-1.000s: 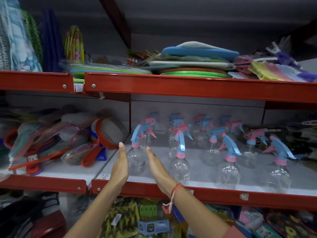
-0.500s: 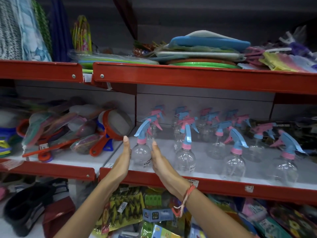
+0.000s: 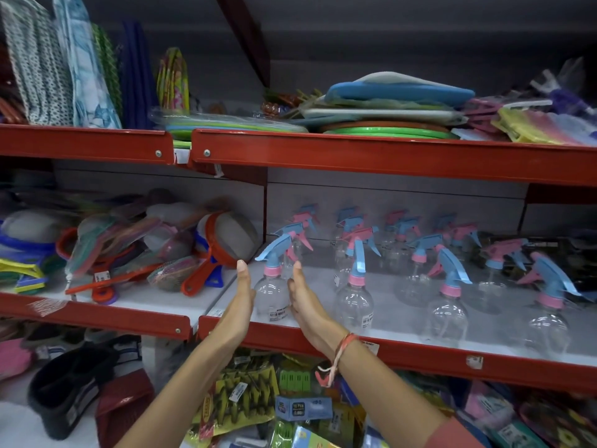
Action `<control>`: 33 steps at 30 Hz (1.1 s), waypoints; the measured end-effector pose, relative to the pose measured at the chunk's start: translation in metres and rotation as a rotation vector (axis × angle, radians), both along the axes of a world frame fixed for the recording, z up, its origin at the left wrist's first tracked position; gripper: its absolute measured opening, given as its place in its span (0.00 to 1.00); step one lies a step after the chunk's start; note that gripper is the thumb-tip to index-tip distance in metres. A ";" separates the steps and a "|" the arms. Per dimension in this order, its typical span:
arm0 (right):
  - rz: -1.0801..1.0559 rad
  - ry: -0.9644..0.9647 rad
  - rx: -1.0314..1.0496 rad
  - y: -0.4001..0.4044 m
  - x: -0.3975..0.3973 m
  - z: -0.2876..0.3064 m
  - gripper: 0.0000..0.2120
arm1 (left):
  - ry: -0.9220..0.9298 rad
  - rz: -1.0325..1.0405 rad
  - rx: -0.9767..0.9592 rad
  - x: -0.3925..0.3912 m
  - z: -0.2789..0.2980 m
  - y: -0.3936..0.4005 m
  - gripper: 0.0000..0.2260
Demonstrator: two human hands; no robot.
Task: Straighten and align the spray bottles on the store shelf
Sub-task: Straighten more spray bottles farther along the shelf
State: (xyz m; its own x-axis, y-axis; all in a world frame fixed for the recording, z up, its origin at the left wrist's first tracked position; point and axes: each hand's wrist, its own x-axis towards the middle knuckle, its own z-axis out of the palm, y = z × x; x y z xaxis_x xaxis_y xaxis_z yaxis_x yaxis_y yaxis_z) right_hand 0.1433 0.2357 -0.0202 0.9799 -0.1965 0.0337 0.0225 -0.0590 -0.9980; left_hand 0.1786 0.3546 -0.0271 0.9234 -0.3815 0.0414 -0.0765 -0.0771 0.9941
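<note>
Clear spray bottles with blue and pink trigger heads stand in loose rows on the white middle shelf (image 3: 403, 305). The front-left spray bottle (image 3: 273, 294) stands upright near the red shelf lip, its blue trigger pointing left. My left hand (image 3: 240, 302) lies flat against its left side and my right hand (image 3: 307, 305) flat against its right side, fingers straight and pointing into the shelf, not wrapped around it. Another front bottle (image 3: 355, 302) stands just right of my right hand, and two more (image 3: 447, 315) (image 3: 549, 321) further right face different ways.
Packaged strainers with red handles (image 3: 206, 263) fill the shelf section to the left. The upper shelf (image 3: 387, 156) overhangs with stacked plastic plates and mats. Below the red shelf lip (image 3: 420, 354) hang packaged goods (image 3: 245, 399). Several more bottles (image 3: 400, 234) crowd the back wall.
The view has shifted slightly up and right. Both hands stay flat either side of the front-left bottle and have closed in until they touch it.
</note>
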 end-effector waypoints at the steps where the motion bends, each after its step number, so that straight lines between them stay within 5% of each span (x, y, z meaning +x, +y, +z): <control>1: 0.005 -0.003 -0.007 0.001 -0.003 -0.002 0.36 | -0.003 0.007 0.009 0.002 0.000 0.000 0.53; 10: -0.004 0.003 -0.042 0.004 -0.017 -0.012 0.37 | -0.061 -0.024 0.022 0.000 0.012 -0.001 0.47; 14: -0.055 0.007 -0.115 0.002 -0.032 -0.012 0.38 | -0.074 0.161 0.042 -0.004 0.005 0.000 0.49; 19: -0.545 -0.493 -0.085 -0.026 -0.079 -0.018 0.24 | -0.489 0.355 -0.218 -0.044 -0.003 -0.006 0.28; 22: -0.780 -0.625 -0.114 -0.054 -0.090 -0.017 0.19 | -0.469 0.199 -0.201 -0.057 -0.006 -0.024 0.22; 25: -0.739 -0.400 -0.126 -0.084 -0.079 -0.017 0.20 | -0.301 0.028 -0.126 -0.061 -0.010 -0.048 0.24; 28: -0.454 -0.077 -0.045 -0.104 -0.061 -0.015 0.32 | -0.150 -0.067 -0.033 -0.070 -0.009 -0.065 0.41; 30: -0.319 -0.017 -0.019 -0.107 -0.059 -0.011 0.36 | -0.081 -0.125 0.039 -0.074 -0.007 -0.075 0.48; 33: -0.232 -0.016 -0.036 -0.104 -0.068 -0.006 0.35 | -0.050 -0.206 0.107 -0.079 -0.002 -0.084 0.46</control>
